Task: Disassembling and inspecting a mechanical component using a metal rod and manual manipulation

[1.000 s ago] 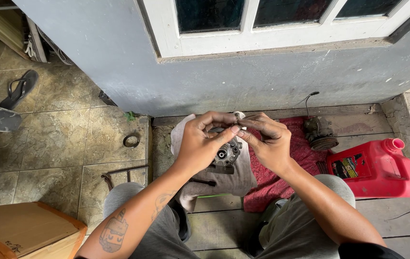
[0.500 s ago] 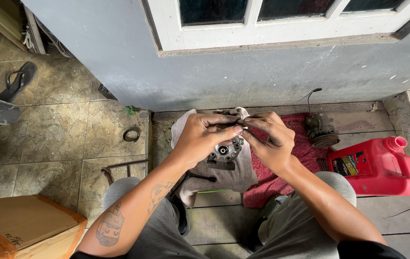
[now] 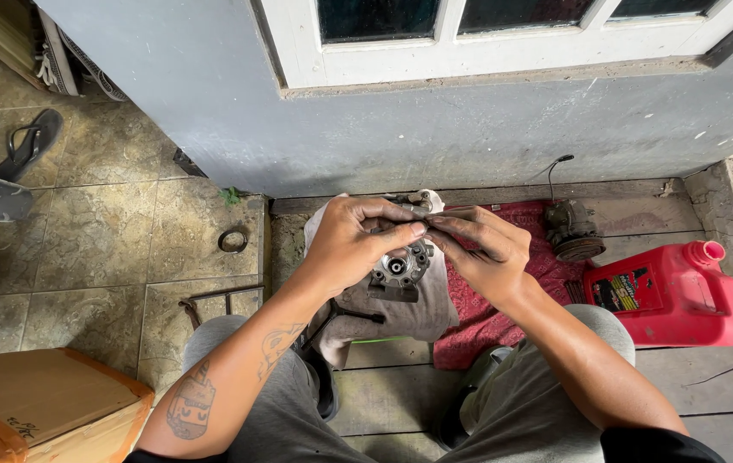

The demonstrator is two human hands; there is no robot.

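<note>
Metal part (image 3: 398, 267), round with a hub hole, sits dead centre on a grey rag (image 3: 401, 313) over the wooden floor (image 3: 684, 377). Left hand (image 3: 351, 244) curls over it from 9 o'clock, fingers closed on its top edge. Right hand (image 3: 482, 250) comes in from 3 o'clock, fingertips pinched together against the left's at the part's 12 o'clock; what small piece they pinch, I cannot tell. It reads as a fitting or prising step on the upper rim, and the next move calls for a steady left grip and fine fingertip work. Outward: red cloth (image 3: 495, 321) at 3, a second dark part (image 3: 574, 231) with a wire at 2, red jug (image 3: 679, 296) far at 3, a ring (image 3: 233, 239) on the tiles at 9, cardboard box (image 3: 41, 411) at 8.
</note>
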